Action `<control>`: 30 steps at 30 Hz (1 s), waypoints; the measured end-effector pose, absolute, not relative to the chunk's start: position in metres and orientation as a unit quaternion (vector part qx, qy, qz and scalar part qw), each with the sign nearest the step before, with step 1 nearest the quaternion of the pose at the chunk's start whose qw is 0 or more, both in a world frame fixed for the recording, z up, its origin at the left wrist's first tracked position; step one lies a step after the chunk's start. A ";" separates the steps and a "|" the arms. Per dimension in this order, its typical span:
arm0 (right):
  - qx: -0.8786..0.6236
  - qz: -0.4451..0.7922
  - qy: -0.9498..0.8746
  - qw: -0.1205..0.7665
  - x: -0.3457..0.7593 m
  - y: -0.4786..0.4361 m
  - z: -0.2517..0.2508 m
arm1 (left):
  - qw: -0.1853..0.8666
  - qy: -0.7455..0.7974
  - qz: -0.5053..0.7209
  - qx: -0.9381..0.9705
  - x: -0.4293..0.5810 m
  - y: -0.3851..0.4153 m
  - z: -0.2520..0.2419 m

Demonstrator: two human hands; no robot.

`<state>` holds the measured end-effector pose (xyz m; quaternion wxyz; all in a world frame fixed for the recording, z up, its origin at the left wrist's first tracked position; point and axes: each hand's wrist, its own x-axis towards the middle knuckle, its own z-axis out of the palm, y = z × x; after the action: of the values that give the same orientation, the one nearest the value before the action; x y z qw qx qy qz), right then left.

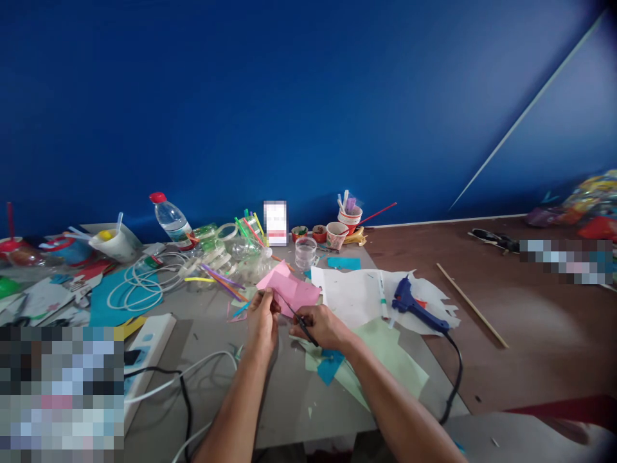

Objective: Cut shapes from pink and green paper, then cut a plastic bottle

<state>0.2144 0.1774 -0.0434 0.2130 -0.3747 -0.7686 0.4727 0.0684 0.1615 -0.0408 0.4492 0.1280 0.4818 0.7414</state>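
My left hand [263, 316] pinches the near left edge of a pink sheet of paper [294, 289] and holds it just above the grey table [270, 399]. My right hand [321, 326] is closed round the handles of small dark scissors [295, 315]. Their blades point up and left into the pink paper's lower edge. Under my right wrist lie a pale green sheet [390, 360] and a blue paper scrap [330, 366].
A blue glue gun [418, 310] lies on white paper [351, 292] to the right, its black cord trailing off the edge. Behind stand a clear cup [305, 252], paper cups, a water bottle [170, 220], coloured straws and coiled white cable. A power strip [147, 350] is at left.
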 end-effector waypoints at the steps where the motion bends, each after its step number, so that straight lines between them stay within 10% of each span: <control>1: -0.374 0.480 -0.763 0.218 0.214 0.178 -0.044 | 0.452 0.480 0.740 0.131 0.069 0.162 -0.041; 30: -0.314 0.665 -0.618 0.278 0.217 0.182 -0.032 | 0.557 0.443 0.669 0.216 0.080 0.150 -0.033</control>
<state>0.2165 0.1820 -0.0324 0.2778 -0.3145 -0.6182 0.6646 0.0797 0.1498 -0.0330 0.5568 0.2157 0.4433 0.6685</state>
